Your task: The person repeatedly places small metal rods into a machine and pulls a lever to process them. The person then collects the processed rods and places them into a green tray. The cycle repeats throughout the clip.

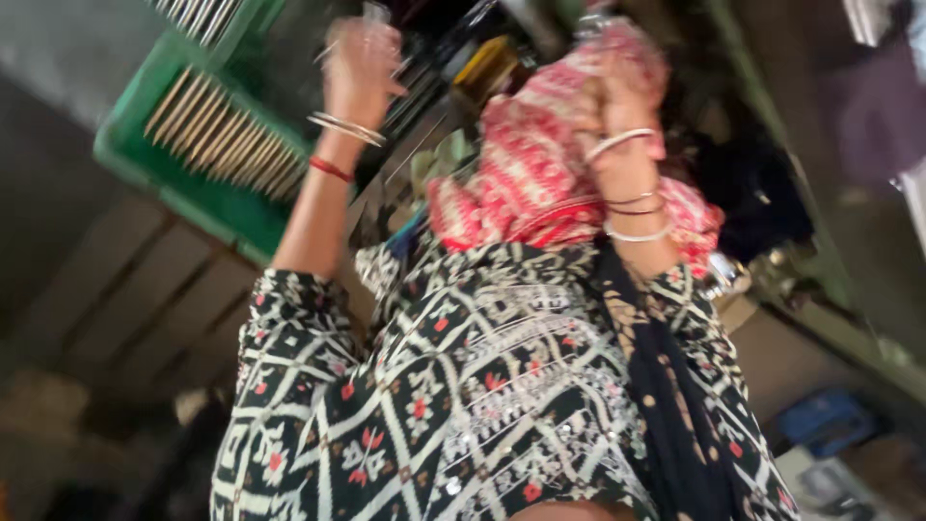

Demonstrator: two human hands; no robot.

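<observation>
The picture is blurred and tilted. My left hand [361,64] is raised at the top centre-left, bangles and a red thread on its wrist. Its fingers are curled around a small shiny object [375,13] that is too blurred to name. My right hand [617,96], also wearing bangles, grips a red and white patterned cloth [526,174] bunched in front of me. Below both arms my black and white patterned garment [482,386] fills the lower frame, with a dark scarf [666,386] hanging over it.
A green plastic crate [193,188] holding several pale thin rods stands at the upper left, close to my left arm. Wooden boards [145,299] lie below it. There is a yellow item [487,60] at top centre, dark fabric [762,193] at right and a blue object [820,420] at lower right.
</observation>
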